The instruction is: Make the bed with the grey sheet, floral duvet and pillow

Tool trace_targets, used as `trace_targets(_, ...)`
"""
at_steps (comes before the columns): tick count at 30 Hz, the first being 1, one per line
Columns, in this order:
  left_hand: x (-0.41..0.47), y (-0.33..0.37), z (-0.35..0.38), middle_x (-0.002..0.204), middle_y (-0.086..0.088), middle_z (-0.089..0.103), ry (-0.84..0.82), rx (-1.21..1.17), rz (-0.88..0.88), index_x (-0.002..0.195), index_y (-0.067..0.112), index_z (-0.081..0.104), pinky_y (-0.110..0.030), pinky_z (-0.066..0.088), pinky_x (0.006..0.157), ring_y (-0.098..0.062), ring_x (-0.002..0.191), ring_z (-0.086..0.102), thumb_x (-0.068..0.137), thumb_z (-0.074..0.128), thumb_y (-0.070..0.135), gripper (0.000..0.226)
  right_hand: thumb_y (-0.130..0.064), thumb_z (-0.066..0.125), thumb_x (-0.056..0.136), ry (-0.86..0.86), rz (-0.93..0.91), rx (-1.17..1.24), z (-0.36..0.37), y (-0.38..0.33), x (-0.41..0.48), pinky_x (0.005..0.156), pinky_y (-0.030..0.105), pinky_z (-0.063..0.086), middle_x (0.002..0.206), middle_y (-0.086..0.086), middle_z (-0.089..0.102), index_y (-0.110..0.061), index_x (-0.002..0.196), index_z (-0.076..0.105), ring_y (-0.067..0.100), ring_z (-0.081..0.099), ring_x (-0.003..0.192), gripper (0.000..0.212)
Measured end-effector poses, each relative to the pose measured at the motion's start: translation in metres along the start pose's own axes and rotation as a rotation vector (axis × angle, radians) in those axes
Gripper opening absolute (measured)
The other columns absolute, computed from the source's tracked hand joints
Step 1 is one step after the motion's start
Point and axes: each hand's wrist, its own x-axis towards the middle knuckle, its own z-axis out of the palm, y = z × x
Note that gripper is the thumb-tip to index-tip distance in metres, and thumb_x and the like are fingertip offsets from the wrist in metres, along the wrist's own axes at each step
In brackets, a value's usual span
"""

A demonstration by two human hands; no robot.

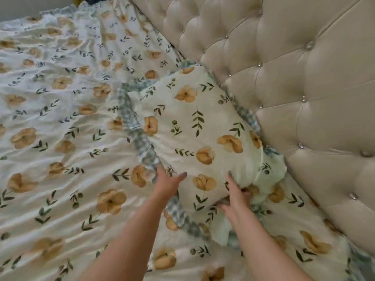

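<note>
against the tufted headboard [304, 88], pillow [194, 126] on floral duvet [60, 118]; left hand [168, 183] open, right hand [235, 197] grips pillow.

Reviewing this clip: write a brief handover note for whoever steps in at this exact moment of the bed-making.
Left hand: open, flat against the pillow's near left edge.
Right hand: fingers curled on the pillow's near end, apparently gripping it.
Pillow lies on the floral duvet, alongside the tufted headboard.
Done: duvet spread over the bed, though wrinkled; grey sheet not visible.
Left: settle the pillow, let go, probably smooth the duvet.
</note>
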Motion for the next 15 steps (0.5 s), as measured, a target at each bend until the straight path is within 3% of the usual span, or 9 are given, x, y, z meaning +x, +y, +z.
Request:
trace_targets(2,0.005,-0.009,0.013,0.149,-0.005,0.039,-0.059,-0.128,0.048,0.148,0.028,0.017,-0.051,0.044,0.103,-0.029,0.129,0.046,0.076,0.08,0.029,0.096,-0.035,0.09,0.06,-0.02,-0.024,-0.053,0.003,-0.011,0.014,0.095,0.06,0.046,0.126,0.004,0.057,-0.028,0.136,0.038,0.029,0.058,0.112,0.092)
trace_targets(4,0.011,-0.01,0.019,0.147,-0.001,0.042,-0.058,-0.191,0.092,0.148,0.033,0.02,-0.051,0.045,0.103,-0.026,0.128,0.047,0.077,0.08,0.022,0.094,-0.021,0.081,0.074,-0.044,-0.071,-0.057,0.004,-0.02,0.026,0.098,0.055,0.046,0.129,0.005,0.057,-0.027,0.132,0.042,0.027,0.057,0.112,0.07)
trace_targets(6,0.016,-0.008,0.027,0.148,0.004,0.04,-0.06,-0.216,0.163,0.149,0.036,0.019,-0.049,0.045,0.104,-0.021,0.128,0.047,0.08,0.077,0.018,0.092,-0.015,0.075,0.079,-0.055,-0.228,-0.131,0.008,-0.027,0.038,0.099,0.052,0.048,0.133,0.003,0.054,-0.032,0.134,0.041,0.025,0.057,0.115,0.066)
trace_targets(8,0.018,-0.007,0.033,0.153,0.008,0.033,-0.073,-0.198,0.229,0.149,0.043,0.013,-0.048,0.043,0.106,-0.018,0.134,0.043,0.075,0.079,0.027,0.101,-0.016,0.073,0.081,-0.069,-0.334,-0.193,0.008,-0.031,0.047,0.098,0.05,0.049,0.133,-0.001,0.053,-0.036,0.137,0.04,0.024,0.056,0.118,0.068)
trace_targets(10,0.024,-0.009,0.038,0.157,0.009,0.024,-0.09,-0.129,0.221,0.149,0.045,0.004,-0.05,0.038,0.109,-0.019,0.14,0.034,0.068,0.078,0.038,0.111,-0.014,0.072,0.083,-0.1,-0.275,-0.214,0.005,-0.032,0.053,0.093,0.052,0.052,0.125,-0.003,0.054,-0.032,0.135,0.04,0.023,0.057,0.112,0.063)
trace_targets(12,0.033,-0.014,0.037,0.158,0.005,0.023,-0.084,-0.014,0.184,0.15,0.042,-0.003,-0.052,0.04,0.108,-0.023,0.14,0.034,0.076,0.076,0.033,0.109,-0.009,0.069,0.087,-0.131,-0.194,-0.225,0.006,-0.032,0.052,0.087,0.052,0.054,0.12,-0.002,0.051,-0.03,0.136,0.037,0.022,0.055,0.107,0.063)
trace_targets(15,0.037,-0.022,0.028,0.144,0.002,0.044,-0.12,0.045,0.183,0.15,0.044,0.001,-0.052,0.05,0.096,-0.027,0.127,0.051,0.083,0.073,0.021,0.101,-0.014,0.071,0.086,-0.081,-0.247,-0.279,0.008,-0.028,0.053,0.094,0.054,0.05,0.135,0.002,0.05,-0.029,0.141,0.033,0.026,0.053,0.119,0.069)
